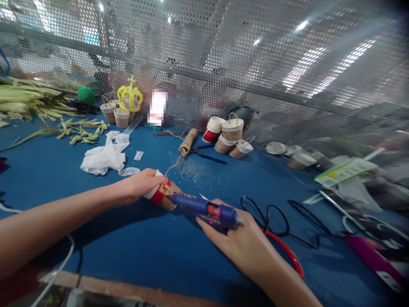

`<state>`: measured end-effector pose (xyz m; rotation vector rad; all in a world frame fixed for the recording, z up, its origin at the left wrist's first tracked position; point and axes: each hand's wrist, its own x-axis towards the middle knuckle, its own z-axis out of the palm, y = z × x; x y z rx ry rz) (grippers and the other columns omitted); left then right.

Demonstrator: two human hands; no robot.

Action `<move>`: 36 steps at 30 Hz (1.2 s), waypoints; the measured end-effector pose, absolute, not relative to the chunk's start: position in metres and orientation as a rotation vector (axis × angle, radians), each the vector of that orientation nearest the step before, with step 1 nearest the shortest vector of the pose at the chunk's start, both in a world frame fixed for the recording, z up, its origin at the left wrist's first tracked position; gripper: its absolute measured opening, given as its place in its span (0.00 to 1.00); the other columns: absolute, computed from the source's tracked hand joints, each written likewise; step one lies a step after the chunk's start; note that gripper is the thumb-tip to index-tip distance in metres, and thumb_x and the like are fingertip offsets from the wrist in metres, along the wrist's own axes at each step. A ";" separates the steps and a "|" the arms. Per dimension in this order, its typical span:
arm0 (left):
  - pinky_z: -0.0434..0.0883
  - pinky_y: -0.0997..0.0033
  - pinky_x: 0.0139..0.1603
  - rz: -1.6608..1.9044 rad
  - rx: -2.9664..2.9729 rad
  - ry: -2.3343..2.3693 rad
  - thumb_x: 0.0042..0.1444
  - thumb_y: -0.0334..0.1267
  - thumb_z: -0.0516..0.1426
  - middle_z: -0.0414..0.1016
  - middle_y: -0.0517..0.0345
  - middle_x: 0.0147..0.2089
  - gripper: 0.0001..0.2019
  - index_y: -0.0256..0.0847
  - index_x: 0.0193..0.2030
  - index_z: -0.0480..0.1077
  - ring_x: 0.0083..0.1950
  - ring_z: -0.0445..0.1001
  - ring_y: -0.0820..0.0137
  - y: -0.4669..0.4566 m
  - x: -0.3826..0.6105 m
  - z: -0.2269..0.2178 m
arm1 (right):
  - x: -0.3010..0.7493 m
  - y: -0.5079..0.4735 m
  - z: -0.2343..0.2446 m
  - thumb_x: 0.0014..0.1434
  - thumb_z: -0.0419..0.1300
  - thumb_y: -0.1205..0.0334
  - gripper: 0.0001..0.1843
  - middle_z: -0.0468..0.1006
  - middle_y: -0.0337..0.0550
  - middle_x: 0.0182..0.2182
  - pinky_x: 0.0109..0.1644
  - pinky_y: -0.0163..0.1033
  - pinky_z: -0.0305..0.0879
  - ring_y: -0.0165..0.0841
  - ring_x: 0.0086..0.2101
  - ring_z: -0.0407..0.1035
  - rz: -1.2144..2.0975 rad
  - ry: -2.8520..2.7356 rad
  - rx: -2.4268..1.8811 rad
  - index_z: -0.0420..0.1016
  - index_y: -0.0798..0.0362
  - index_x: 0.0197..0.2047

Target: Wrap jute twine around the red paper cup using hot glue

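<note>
My left hand (140, 186) is closed around a red and white paper cup (157, 192) that lies tilted just above the blue table. Brown twine covers part of the cup, and a loose strand runs from it up to a twine roll (188, 143). In my right hand (236, 234) is a blue hot glue gun (204, 207), with a glue stick at its rear and a small red light on its side. The gun's nozzle points left and meets the twine-wrapped part of the cup; whether it touches is hard to tell.
Pliers (209, 157) lie behind the cup. Several twine-wrapped cups (232, 130) stand against the perforated metal screen (191, 51). Crumpled white tissue (104, 158) and pale green stalks (28, 100) are at left. Black cable (277, 213) and a plastic packet (348, 170) lie at right.
</note>
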<state>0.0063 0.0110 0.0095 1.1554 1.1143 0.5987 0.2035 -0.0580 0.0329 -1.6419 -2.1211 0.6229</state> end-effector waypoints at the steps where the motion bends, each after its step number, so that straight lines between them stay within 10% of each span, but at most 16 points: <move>1: 0.65 0.72 0.30 0.598 1.152 1.121 0.43 0.39 0.53 0.74 0.56 0.26 0.11 0.33 0.28 0.69 0.28 0.70 0.69 0.011 0.006 0.010 | 0.204 -0.058 0.033 0.52 0.53 0.60 0.07 0.67 0.34 0.20 0.26 0.32 0.60 0.27 0.22 0.58 0.614 -2.120 -1.642 0.62 0.52 0.25; 36: 0.63 0.77 0.28 0.587 1.341 1.080 0.46 0.41 0.52 0.75 0.57 0.27 0.12 0.35 0.26 0.72 0.29 0.70 0.69 0.004 0.002 0.006 | 0.206 -0.058 0.034 0.50 0.56 0.61 0.06 0.71 0.36 0.20 0.26 0.33 0.64 0.30 0.22 0.65 0.628 -2.050 -1.589 0.67 0.52 0.24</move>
